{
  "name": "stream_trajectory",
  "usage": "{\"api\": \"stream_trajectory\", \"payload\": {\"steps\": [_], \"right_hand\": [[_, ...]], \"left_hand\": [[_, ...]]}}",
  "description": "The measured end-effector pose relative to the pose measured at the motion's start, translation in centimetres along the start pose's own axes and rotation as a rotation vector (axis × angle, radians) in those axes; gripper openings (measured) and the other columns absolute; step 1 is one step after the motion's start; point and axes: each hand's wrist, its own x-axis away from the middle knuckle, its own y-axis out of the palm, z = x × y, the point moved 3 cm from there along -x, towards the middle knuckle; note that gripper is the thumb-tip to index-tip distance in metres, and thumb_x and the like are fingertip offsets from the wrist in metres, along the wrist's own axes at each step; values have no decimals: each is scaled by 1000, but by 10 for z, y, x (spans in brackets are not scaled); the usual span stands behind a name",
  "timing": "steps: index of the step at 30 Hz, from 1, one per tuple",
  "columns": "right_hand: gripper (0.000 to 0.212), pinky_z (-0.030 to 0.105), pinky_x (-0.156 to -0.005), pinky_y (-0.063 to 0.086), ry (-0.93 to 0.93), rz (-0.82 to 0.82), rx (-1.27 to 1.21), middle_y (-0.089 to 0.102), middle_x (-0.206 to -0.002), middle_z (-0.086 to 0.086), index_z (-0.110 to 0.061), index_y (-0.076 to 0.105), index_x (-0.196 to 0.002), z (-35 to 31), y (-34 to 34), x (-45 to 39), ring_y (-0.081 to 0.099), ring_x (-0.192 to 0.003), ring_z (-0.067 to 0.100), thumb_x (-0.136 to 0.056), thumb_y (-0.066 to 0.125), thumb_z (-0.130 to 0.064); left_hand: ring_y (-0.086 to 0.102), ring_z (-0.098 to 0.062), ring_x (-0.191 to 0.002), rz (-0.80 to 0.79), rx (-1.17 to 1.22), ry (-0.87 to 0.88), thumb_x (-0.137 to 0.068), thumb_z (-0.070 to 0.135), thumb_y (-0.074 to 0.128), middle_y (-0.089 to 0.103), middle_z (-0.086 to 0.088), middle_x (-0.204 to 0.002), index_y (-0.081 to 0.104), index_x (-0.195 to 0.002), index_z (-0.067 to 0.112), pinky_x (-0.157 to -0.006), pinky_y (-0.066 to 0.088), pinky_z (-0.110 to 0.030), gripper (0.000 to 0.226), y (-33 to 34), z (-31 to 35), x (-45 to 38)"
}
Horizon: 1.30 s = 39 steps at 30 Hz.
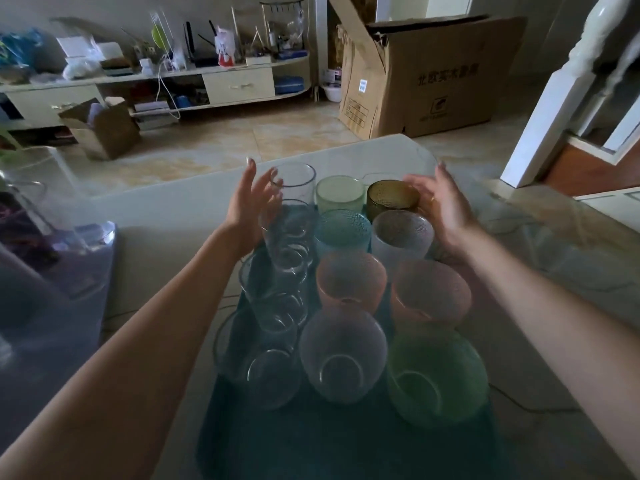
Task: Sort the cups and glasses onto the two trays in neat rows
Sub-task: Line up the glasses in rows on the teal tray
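The bench [159, 216] runs wide to the outside of each hand, yet its far edge lies just beyond the fingertips. The teal tray [311, 441] between the forearms carries three packed rows. The left hand [247, 206] is spread and relaxed, beside or brushing the tall clear glass [292, 188] (contact is too blurred to call). The right hand [440, 206] is open near the amber cup [393, 199], holding nothing. An inward nudge could likely topple neighbours; an outward one could send glass off the tray.

A big cardboard box [429, 74] stands open on the tiled floor [249, 140], at the back right. A smaller open carton [102, 128] stands at the left, before a low cream shelf unit [156, 88] full of clutter. A white post [554, 105] rises on the right.
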Motion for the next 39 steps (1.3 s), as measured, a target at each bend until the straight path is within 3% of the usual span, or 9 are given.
{"api": "stream_trajectory", "payload": {"steps": [3, 9, 14, 20, 26, 32, 35, 37, 39], "right_hand": [[63, 41, -106, 40, 5, -105, -65, 62, -119, 13, -14, 64, -105, 0, 12, -15, 57, -115, 26, -100, 12, -49], [60, 33, -87, 50, 57, -252, -279, 63, -101, 16, -1, 63, -96, 1, 28, -16, 62, -90, 25, -100, 21, -44], [58, 27, -74, 55, 67, -248, -323, 69, -83, 11, 0, 62, -91, 0, 24, -8, 66, -79, 22, -100, 21, -41], [57, 27, -73, 54, 54, -218, -334, 69, -80, 10, -1, 61, -90, 1, 22, -2, 66, -76, 21, -100, 22, -41], [57, 31, -77, 51, 52, -209, -315, 62, -93, 15, -2, 60, -91, -1, 24, 2, 63, -81, 23, -100, 20, -42], [50, 31, -78, 51, 31, -106, -289, 64, -93, 10, -9, 62, -95, -5, 19, 14, 63, -80, 19, -101, 24, -40], [49, 39, -98, 43, 47, -4, -173, 62, -116, 12, -12, 62, -108, -5, 13, 24, 59, -103, 23, -100, 25, -42], [52, 39, -110, 30, 17, 72, 21, 53, -136, 8, -13, 56, -125, -12, 6, 31, 49, -123, 21, -101, 22, -43], [51, 33, -110, 23, -26, 111, 192, 46, -144, 4, -14, 49, -134, -23, 2, 38, 40, -133, 18, -101, 21, -42]], "left_hand": [[53, -14, -88, -118, 45, -11, -92, 57, 20, 57, -8, -116, 40, -135, 12, -86, 44, -31, 65, 11, -3, -16], [63, -11, -72, -214, 5, -54, -94, 51, 16, 69, 1, -80, 58, -105, 17, -66, 49, -25, 54, 16, -2, -23], [50, -20, -94, -293, -76, -90, -94, 50, 13, 56, -9, -107, 56, -105, 19, -77, 40, -29, 54, 19, -1, -20], [42, -27, -108, -315, -70, -108, -93, 49, 16, 50, -13, -114, 56, -105, 18, -82, 34, -32, 53, 20, -1, -16], [48, -22, -98, -295, -47, -115, -93, 50, 15, 55, -9, -108, 57, -106, 19, -82, 36, -30, 54, 21, -1, -14], [49, -13, -86, -114, 147, -79, -91, 55, 30, 53, -5, -109, 54, -120, 17, -78, 37, -25, 54, 11, -6, 1], [54, -12, -90, -75, 165, -70, -92, 54, 30, 54, 0, -106, 49, -128, 19, -80, 42, -26, 54, 5, -5, 18], [50, -18, -117, -56, 104, -83, -91, 54, 30, 48, -3, -131, 35, -140, 21, -91, 44, -36, 59, 1, -4, 31], [43, -25, -129, -51, 19, -122, -91, 52, 33, 39, -5, -145, 32, -141, 22, -100, 39, -41, 58, -1, -4, 43]]}}
